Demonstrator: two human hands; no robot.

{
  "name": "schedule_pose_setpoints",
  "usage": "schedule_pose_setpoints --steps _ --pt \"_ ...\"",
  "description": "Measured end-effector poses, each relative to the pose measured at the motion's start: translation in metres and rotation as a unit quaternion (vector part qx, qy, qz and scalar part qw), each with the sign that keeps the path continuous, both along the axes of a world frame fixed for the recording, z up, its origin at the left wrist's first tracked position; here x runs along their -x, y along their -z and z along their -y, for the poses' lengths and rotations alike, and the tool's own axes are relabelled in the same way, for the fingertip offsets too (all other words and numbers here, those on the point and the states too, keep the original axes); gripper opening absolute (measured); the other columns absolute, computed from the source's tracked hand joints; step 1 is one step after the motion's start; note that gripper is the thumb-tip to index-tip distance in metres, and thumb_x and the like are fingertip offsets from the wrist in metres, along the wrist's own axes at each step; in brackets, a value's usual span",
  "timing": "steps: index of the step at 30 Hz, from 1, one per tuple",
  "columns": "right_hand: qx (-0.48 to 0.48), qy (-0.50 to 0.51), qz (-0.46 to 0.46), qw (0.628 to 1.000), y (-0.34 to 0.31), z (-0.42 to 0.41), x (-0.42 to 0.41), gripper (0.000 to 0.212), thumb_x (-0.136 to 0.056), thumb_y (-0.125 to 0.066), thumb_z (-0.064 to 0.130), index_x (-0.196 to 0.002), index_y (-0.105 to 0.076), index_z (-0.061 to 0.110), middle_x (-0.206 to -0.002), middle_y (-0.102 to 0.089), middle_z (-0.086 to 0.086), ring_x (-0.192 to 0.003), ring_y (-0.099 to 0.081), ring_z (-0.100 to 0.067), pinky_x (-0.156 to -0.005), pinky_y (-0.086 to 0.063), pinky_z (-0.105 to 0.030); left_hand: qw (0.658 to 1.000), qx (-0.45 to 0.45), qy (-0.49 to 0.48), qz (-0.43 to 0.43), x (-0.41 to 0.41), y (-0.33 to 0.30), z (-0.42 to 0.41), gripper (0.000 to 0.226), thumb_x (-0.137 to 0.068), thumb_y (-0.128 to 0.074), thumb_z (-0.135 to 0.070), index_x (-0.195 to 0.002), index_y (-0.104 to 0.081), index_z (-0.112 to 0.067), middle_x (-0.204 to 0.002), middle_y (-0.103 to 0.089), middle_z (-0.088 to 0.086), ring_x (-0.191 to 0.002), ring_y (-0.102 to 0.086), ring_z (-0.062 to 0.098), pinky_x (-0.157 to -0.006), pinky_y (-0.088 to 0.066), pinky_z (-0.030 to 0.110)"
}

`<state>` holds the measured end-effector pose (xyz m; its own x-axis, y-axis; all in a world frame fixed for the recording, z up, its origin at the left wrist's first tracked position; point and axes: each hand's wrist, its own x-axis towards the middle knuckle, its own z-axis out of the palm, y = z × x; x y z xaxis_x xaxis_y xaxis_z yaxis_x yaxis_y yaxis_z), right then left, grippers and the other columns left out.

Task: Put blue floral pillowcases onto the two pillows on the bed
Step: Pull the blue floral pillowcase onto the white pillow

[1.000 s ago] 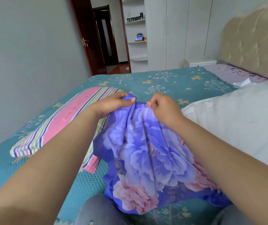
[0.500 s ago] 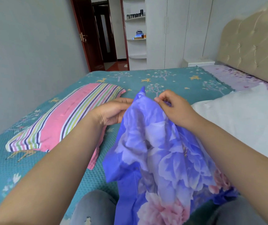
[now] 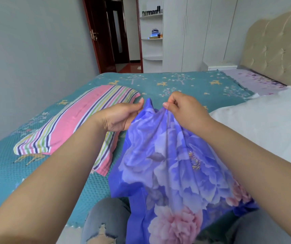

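Note:
A blue floral pillowcase (image 3: 169, 166) with pink blossoms hangs in front of me, held up by its top edge over my knees. My left hand (image 3: 121, 115) grips the left part of that edge. My right hand (image 3: 181, 108) pinches the edge just to the right, a small gap between the two hands. A bare white pillow (image 3: 264, 124) lies on the bed to my right. A pink striped pillowcase (image 3: 74, 124) lies flat on the bed to my left.
The bed carries a teal cover (image 3: 185, 85) with deer and trees. A beige padded headboard (image 3: 275, 53) stands at the right. White wardrobes (image 3: 194, 32) and shelves stand beyond the bed, next to an open dark red door (image 3: 97, 32). A grey wall runs along the left.
Both hands shifted along the pillowcase's top edge and now hold it with a small gap between them. The fabric hangs more spread out than before.

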<state>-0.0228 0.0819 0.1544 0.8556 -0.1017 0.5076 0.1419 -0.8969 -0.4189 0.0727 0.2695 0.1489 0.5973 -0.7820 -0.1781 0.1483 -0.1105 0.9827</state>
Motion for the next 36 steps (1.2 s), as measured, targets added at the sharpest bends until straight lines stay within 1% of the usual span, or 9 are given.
schedule_pose_setpoints --steps 3,6,11,16,21,24,27,33,36 --pt "0.068 0.080 -0.023 0.994 0.010 0.006 -0.004 0.028 -0.100 -0.040 0.033 -0.105 -0.050 0.008 -0.101 -0.064 -0.015 -0.095 -0.058 -0.033 -0.065 -0.031 -0.032 0.999 -0.022 0.032 0.033 -0.001 0.008 0.000 0.017 -0.091 -0.053 -0.014 -0.099 -0.067 -0.008 -0.089 -0.073 0.003 -0.078 -0.070 0.012 -0.076 -0.057 0.026" --pt "0.071 0.081 -0.046 0.993 0.018 0.008 -0.002 0.030 -0.100 -0.039 0.034 -0.107 -0.049 0.007 -0.102 -0.064 -0.017 -0.095 -0.059 -0.035 -0.065 -0.031 -0.033 0.994 -0.040 0.081 0.053 -0.004 0.015 0.000 0.033 -0.084 -0.052 0.007 -0.081 -0.077 -0.013 -0.078 -0.073 0.000 -0.070 -0.070 0.009 -0.064 -0.056 0.021" --pt "0.025 -0.002 -0.083 0.996 0.015 0.005 0.007 0.031 -0.097 -0.045 0.037 -0.095 -0.054 0.008 -0.094 -0.063 -0.013 -0.090 -0.056 -0.031 -0.069 -0.037 -0.034 0.983 -0.068 0.116 0.124 -0.007 0.018 -0.003 0.030 -0.081 -0.057 0.005 -0.077 -0.077 -0.016 -0.078 -0.073 -0.002 -0.071 -0.069 0.008 -0.065 -0.056 0.021" --pt "0.037 -0.081 -0.179 0.980 0.008 -0.013 0.017 0.062 -0.087 -0.046 0.060 -0.079 -0.057 -0.001 -0.072 -0.055 -0.014 -0.068 -0.050 -0.028 -0.063 -0.039 -0.036 0.968 -0.129 0.127 0.171 -0.011 0.012 -0.010 0.021 -0.078 -0.058 -0.006 -0.083 -0.075 -0.017 -0.089 -0.071 0.003 -0.083 -0.066 0.016 -0.076 -0.055 0.029" --pt "-0.006 -0.170 -0.265 0.949 0.023 -0.016 0.020 0.041 -0.089 -0.061 0.036 -0.062 -0.048 0.008 -0.054 -0.033 0.002 -0.045 -0.028 -0.007 -0.050 -0.023 -0.024 0.966 -0.147 0.103 0.188 -0.010 0.024 -0.008 0.011 -0.074 -0.059 -0.009 -0.084 -0.065 -0.011 -0.080 -0.069 -0.001 -0.076 -0.063 0.014 -0.075 -0.053 0.029" --pt "-0.043 -0.193 -0.291 0.936 0.035 -0.018 0.021 0.035 -0.096 -0.050 0.033 -0.074 -0.052 0.005 -0.065 -0.037 -0.002 -0.054 -0.031 -0.005 -0.054 -0.027 -0.023 0.962 -0.161 0.088 0.202 -0.014 0.035 0.001 0.013 -0.082 -0.057 0.002 -0.085 -0.063 -0.009 -0.078 -0.069 -0.002 -0.073 -0.062 0.012 -0.075 -0.053 0.028" --pt "-0.116 -0.203 -0.314 0.920 0.049 -0.015 0.021 0.035 -0.098 -0.047 0.031 -0.066 -0.045 0.017 -0.069 -0.037 -0.003 -0.065 -0.032 -0.012 -0.064 -0.026 -0.029 0.951 -0.190 0.104 0.221 -0.011 0.042 0.020 0.025 -0.087 -0.050 0.013 -0.084 -0.060 -0.010 -0.066 -0.069 -0.012 -0.062 -0.062 -0.001 -0.063 -0.052 0.017" --pt "-0.101 -0.033 -0.222 0.969 0.070 -0.010 0.015 0.030 -0.099 -0.041 0.020 -0.075 -0.051 0.005 -0.074 -0.051 -0.010 -0.069 -0.046 -0.020 -0.060 -0.027 -0.030 0.937 -0.228 0.134 0.227 -0.010 0.046 0.038 0.029 -0.093 -0.046 0.006 -0.082 -0.063 -0.015 -0.067 -0.069 -0.012 -0.062 -0.062 0.000 -0.061 -0.052 0.018" --pt "-0.182 0.049 -0.186 0.964 0.091 -0.002 0.013 0.025 -0.100 -0.036 0.017 -0.081 -0.048 0.005 -0.077 -0.050 -0.011 -0.074 -0.046 -0.023 -0.059 -0.029 -0.030 0.955 -0.237 0.079 0.162 -0.016 0.042 0.025 0.023 -0.100 -0.042 -0.014 -0.088 -0.061 -0.013 -0.073 -0.068 -0.004 -0.061 -0.064 0.009 -0.058 -0.054 0.022"
